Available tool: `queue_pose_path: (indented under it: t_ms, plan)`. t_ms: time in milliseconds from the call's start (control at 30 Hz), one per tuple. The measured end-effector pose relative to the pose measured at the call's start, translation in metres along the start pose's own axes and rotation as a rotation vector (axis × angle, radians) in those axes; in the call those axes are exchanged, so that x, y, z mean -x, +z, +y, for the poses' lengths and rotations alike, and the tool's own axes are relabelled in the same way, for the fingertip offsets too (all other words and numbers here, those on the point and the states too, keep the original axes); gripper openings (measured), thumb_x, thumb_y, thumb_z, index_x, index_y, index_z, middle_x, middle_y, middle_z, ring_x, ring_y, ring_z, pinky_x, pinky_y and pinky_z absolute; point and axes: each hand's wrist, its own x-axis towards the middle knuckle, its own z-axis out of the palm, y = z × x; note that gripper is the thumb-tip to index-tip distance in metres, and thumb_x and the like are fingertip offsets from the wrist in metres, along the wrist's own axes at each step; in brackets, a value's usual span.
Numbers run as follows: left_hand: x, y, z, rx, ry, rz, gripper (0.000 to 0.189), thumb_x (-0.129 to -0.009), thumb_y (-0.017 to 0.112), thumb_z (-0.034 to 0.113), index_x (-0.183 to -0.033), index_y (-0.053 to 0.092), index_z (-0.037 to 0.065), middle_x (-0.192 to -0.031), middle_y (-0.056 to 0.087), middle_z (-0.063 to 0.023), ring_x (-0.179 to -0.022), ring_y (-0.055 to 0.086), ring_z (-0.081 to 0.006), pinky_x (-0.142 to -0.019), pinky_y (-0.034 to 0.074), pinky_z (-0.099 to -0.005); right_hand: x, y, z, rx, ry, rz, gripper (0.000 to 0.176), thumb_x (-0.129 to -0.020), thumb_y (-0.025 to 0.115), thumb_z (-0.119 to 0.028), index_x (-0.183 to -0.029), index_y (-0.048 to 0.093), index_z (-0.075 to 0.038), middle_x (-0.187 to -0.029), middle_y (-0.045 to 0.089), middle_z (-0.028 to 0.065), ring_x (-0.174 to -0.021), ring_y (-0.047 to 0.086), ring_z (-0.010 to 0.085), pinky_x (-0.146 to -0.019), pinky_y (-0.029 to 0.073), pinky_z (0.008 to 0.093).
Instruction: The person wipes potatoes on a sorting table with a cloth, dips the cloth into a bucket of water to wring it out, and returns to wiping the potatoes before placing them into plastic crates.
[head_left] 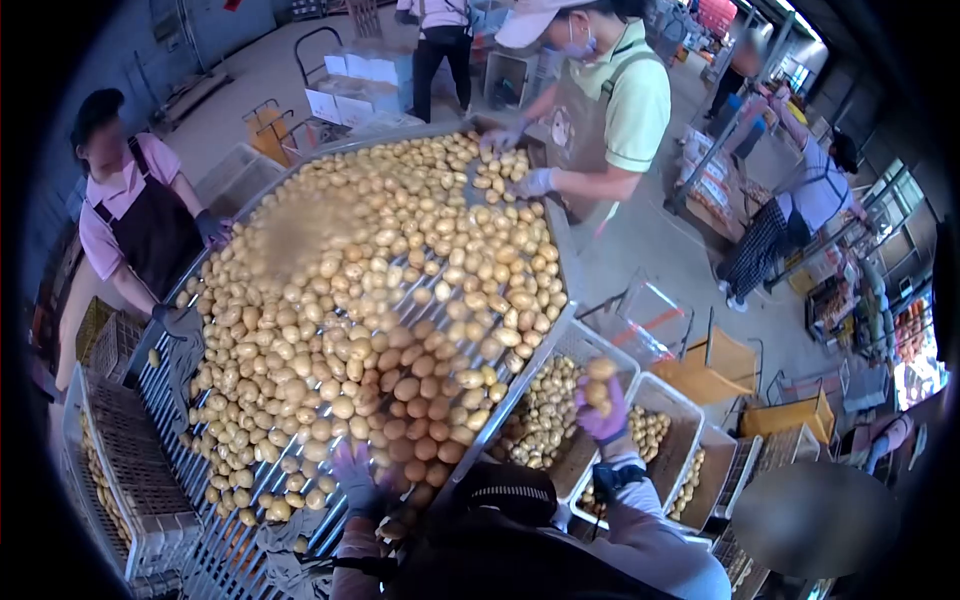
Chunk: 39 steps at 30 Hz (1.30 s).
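A wide slatted sorting table (180,397) is heaped with pale yellow potatoes (330,310). At its near edge my left hand (355,480), in a purple glove, rests low against the nearest potatoes with fingers apart, and I see nothing held in it. Off to the right, my right hand (603,420), also gloved, is closed around potatoes (598,388); two seem to show above the fingers. This hand is raised over the plastic crates beside the table. Below it, one crate (622,362) holds many small potatoes (550,400).
More crates (690,400) with potatoes line the right side. A tall crate (140,470) stands at the left, near a grey cloth (290,555) on the slats. Two co-workers (140,195) (610,110) stand at the table's far sides. Yellow carts (715,362) are beyond.
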Motion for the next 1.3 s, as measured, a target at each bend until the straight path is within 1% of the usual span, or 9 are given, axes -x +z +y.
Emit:
queue_pose_path:
  t_ms: [300,400,467,600,733,1067,1167,1200,1300]
  plan:
    - [0.021,-0.035,0.006,0.197,0.115,0.070,0.111,-0.075,0.083,0.055,-0.160,0.031,0.006,-0.166,0.017,-0.0353,-0.150,0.022,-0.0590,-0.117,0.030,-0.0693,0.164,-0.155,-0.030,-0.064,-0.546,1.025,0.042,-0.105,0.060,-0.041,-0.128,0.063,-0.007,-0.115,0.068,0.0101,-0.107,0.064,0.0258,-0.093,0.056,0.0386]
    - [0.028,-0.018,0.018,0.007,0.051,-0.065,0.116,-0.072,0.085,0.058,-0.160,0.031,0.005,-0.167,0.013,-0.0370,-0.150,0.020,-0.0610,-0.116,0.026,-0.0729,0.092,-0.155,0.008,0.913,-0.751,1.427,0.062,-0.101,0.069,-0.034,-0.149,0.048,-0.001,-0.143,0.060,0.0173,-0.128,0.059,0.0309,-0.110,0.046,0.0394]
    - [0.021,-0.020,0.035,0.156,-0.038,-0.181,0.133,-0.075,0.087,0.055,-0.168,0.004,0.008,-0.169,-0.001,-0.0370,-0.158,0.003,-0.0556,-0.124,0.007,-0.0682,0.031,-0.087,0.062,1.932,-0.802,0.980,0.056,-0.102,0.067,-0.025,-0.147,0.050,0.004,-0.143,0.058,0.0214,-0.134,0.053,0.0336,-0.114,0.041,0.0436]
    - [0.013,-0.006,0.028,0.168,-0.057,-0.148,0.131,-0.077,0.084,0.060,-0.169,0.006,0.007,-0.170,0.000,-0.0373,-0.158,0.001,-0.0551,-0.124,0.006,-0.0679,-0.090,0.104,0.165,2.006,-1.045,-0.251,0.051,-0.090,0.070,-0.022,-0.136,0.059,-0.002,-0.138,0.059,0.0200,-0.133,0.053,0.0426,-0.115,0.040,0.0529]
    - [0.017,0.002,0.016,0.173,-0.045,-0.087,0.127,-0.076,0.082,0.066,-0.167,0.018,0.004,-0.170,0.008,-0.0357,-0.158,0.004,-0.0547,-0.125,0.006,-0.0664,-0.148,0.133,0.238,2.168,-0.680,-0.851,0.057,-0.096,0.065,-0.043,-0.147,0.058,-0.018,-0.152,0.051,0.0146,-0.138,0.048,0.0433,-0.116,0.033,0.0649]
    - [0.010,-0.011,0.016,0.150,-0.139,-0.260,0.126,-0.073,0.079,0.074,-0.166,0.025,0.009,-0.168,0.019,-0.0312,-0.156,0.016,-0.0526,-0.124,0.012,-0.0650,-0.387,0.135,0.198,2.460,-0.677,-0.368,0.060,-0.100,0.058,-0.034,-0.158,0.044,-0.029,-0.163,0.038,0.0174,-0.148,0.034,0.0452,-0.121,0.025,0.0658]
    - [0.015,0.003,0.012,0.136,-0.123,-0.165,0.122,-0.070,0.081,0.072,-0.164,0.031,0.010,-0.165,0.026,-0.0283,-0.151,0.024,-0.0515,-0.121,0.019,-0.0638,-0.374,0.178,0.215,2.563,-1.099,-0.063,0.051,-0.101,0.056,-0.028,-0.152,0.054,-0.023,-0.150,0.056,0.0170,-0.139,0.049,0.0370,-0.117,0.035,0.0570]
    - [0.013,0.006,0.011,0.090,-0.095,-0.085,0.118,-0.069,0.083,0.069,-0.161,0.036,0.012,-0.161,0.032,-0.0261,-0.147,0.032,-0.0509,-0.119,0.025,-0.0624,-0.332,0.238,0.222,2.037,-0.376,-0.115,0.043,-0.099,0.058,-0.027,-0.142,0.061,-0.021,-0.137,0.064,0.0161,-0.129,0.057,0.0354,-0.110,0.044,0.0518]
    - [0.013,0.023,0.000,0.045,-0.086,-0.116,0.121,-0.072,0.078,0.075,-0.164,0.031,0.011,-0.165,0.025,-0.0276,-0.151,0.025,-0.0510,-0.121,0.019,-0.0633,-0.280,0.177,0.277,1.890,-0.217,-1.267,0.027,-0.091,0.065,-0.028,-0.111,0.069,-0.011,-0.099,0.071,0.0122,-0.089,0.069,0.0306,-0.081,0.055,0.0450]
